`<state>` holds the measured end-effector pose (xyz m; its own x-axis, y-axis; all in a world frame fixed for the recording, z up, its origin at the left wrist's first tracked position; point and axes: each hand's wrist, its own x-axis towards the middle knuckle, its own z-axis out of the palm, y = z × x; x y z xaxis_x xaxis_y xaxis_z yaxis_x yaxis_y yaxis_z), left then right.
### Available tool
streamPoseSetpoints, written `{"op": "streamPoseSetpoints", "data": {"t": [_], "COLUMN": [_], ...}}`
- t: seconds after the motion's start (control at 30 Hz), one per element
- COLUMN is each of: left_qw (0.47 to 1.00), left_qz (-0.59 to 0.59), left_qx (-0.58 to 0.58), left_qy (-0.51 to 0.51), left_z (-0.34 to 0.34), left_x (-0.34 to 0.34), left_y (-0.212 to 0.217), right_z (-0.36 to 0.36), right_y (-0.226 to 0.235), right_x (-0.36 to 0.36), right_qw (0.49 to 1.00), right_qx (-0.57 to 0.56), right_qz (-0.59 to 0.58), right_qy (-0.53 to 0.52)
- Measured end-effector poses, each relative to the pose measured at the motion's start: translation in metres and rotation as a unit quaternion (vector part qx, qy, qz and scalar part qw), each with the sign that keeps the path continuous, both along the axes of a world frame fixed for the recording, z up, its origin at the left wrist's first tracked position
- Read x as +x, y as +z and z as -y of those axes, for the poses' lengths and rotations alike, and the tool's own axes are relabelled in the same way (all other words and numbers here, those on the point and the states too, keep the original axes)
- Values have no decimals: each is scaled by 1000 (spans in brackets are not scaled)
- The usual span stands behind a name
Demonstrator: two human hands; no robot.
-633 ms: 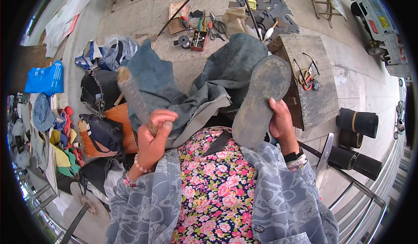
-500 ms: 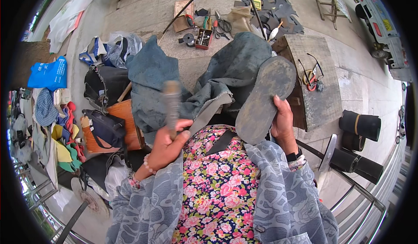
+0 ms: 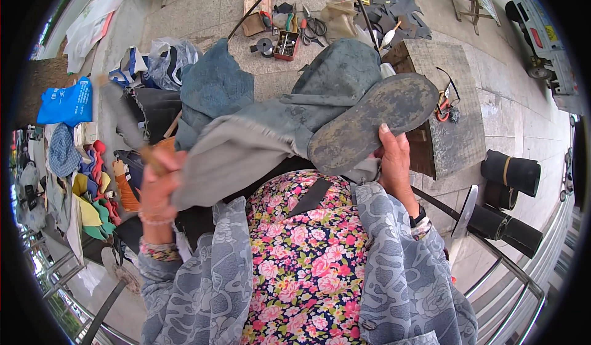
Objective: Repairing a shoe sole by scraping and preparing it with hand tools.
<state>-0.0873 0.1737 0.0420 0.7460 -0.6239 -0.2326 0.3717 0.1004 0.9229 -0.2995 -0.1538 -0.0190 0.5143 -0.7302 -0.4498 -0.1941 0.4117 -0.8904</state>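
My right hand [image 3: 397, 166] grips a dark shoe sole [image 3: 372, 123] by its near edge, thumb on the worn, mud-stained face and the other fingers behind it. The sole is tilted over my lap. At the left, my blurred left hand [image 3: 161, 188] is closed around a stick-like tool [image 3: 120, 111] with a grey shaft and a tan tip; motion hides its exact kind. A blue-grey work cloth [image 3: 335, 71] covers my knees. Its turned-up grey underside [image 3: 240, 148] stretches from beneath the sole to my left fingers; whether they pinch it is unclear.
A wooden block [image 3: 455, 129] at the right bears glasses and orange-handled scissors. Ahead on the ground are a red box of small parts [image 3: 286, 46], hand tools and dark scraps [image 3: 394, 6]. Black rolls [image 3: 510, 172] lie right; bags and coloured pieces [image 3: 95, 203] lie left.
My left hand has swung left with the tool, and the cloth's edge is now spread out toward it. The sole has turned clockwise to lie more level.
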Motion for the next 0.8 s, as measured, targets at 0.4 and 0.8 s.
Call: {"op": "streamPoseSetpoints", "data": {"t": [0.4,0.8], "left_qw": [935,971], "left_qz": [-160,56], "left_qx": [234,151], "left_qy": [-215,-175], "left_z": [-39,87], "left_x": [-30,30], "left_y": [-22,9], "right_z": [72,81], "right_y": [3,16], "right_x": [-60,-50], "right_qw": [993,998], "right_qx": [97,30], "right_qz": [22,55], "right_qy": [-64,14]}}
